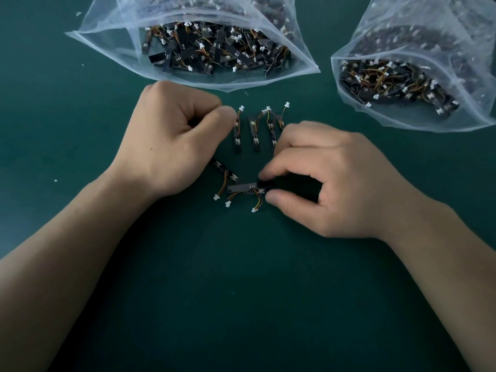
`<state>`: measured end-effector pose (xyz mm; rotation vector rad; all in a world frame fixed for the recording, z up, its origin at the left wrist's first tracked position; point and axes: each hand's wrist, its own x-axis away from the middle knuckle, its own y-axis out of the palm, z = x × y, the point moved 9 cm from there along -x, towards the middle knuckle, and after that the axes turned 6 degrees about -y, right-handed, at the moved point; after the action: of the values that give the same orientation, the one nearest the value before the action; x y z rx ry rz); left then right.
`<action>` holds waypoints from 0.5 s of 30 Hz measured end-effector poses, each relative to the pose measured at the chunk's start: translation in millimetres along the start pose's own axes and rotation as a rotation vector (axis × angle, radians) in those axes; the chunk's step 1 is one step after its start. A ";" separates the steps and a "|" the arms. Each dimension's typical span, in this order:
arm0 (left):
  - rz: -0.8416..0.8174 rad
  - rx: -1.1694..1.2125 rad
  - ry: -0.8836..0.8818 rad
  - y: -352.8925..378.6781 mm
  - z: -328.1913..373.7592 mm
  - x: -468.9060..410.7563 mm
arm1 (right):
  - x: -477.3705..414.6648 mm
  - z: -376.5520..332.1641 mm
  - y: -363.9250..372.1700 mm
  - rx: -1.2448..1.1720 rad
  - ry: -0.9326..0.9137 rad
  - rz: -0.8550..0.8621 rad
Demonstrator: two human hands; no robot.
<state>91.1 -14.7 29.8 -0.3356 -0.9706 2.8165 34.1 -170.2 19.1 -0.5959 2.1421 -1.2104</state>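
Pinching the black strip board (241,188) by its right end with the right hand (330,181): thumb on the near side, forefinger on the far side, other fingers curled above. Found at the middle of the green table (241,304), resting or barely lifted, hard to say. Long axis left to right, free end pointing toward the left wrist, white-plugged leads trailing toward the near edge. Just beyond, toward the far edge, a row of four boards (255,132), each lying near-to-far; probably a quarter turn needed before laying this one alongside. Left hand (171,138) curled at the row's left end, thumb tip against the wire (238,115) of the leftmost board; pinching or only touching, cannot tell. Two open bags (188,76) of similar parts along the far edge.
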 end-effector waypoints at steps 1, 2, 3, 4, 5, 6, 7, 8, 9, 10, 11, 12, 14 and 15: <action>-0.001 0.002 0.004 0.1 -0.1 -0.2 | -0.4 0.0 0.5 -0.019 0.001 -0.004; -0.005 0.002 0.008 0.5 0.0 -0.3 | -0.4 0.1 0.6 -0.037 0.001 -0.006; -0.011 0.000 0.013 1.2 -0.1 -0.4 | -0.1 0.3 0.8 -0.056 0.003 -0.006; -0.020 -0.002 0.018 2.0 0.1 -0.2 | 0.3 1.1 1.1 -0.076 0.009 -0.005; -0.028 -0.002 0.025 2.6 0.2 0.1 | 0.5 2.3 1.5 -0.097 0.019 -0.004; -0.035 0.001 0.035 2.9 0.5 0.5 | 0.6 3.8 1.5 -0.116 0.032 -0.001; -0.037 0.004 0.048 2.9 0.8 0.8 | 0.5 5.2 1.3 -0.128 0.043 0.004; -0.036 0.008 0.064 2.7 1.8 1.2 | 0.4 6.1 0.8 -0.134 0.050 0.010; -0.034 0.010 0.079 2.4 2.6 1.5 | 0.2 6.6 0.4 -0.135 0.055 0.012; -0.029 0.010 0.089 1.9 3.1 1.8 | 0.1 6.4 0.4 -0.130 0.056 0.010; -0.026 0.009 0.094 1.8 3.3 1.9 | 0.1 5.9 0.5 -0.117 0.054 0.002; -0.025 0.008 0.095 1.8 3.4 1.9 | 0.1 5.2 0.9 -0.098 0.052 -0.007; -0.027 0.008 0.094 2.1 3.5 2.1 | -0.1 4.0 1.5 -0.073 0.044 -0.019; -0.028 0.007 0.096 2.3 3.8 2.2 | -0.4 3.8 1.8 -0.073 0.040 -0.021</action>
<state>87.9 -18.2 30.9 -0.4485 -0.9371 2.7501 36.8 -171.4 16.1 -0.6316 2.2269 -1.1689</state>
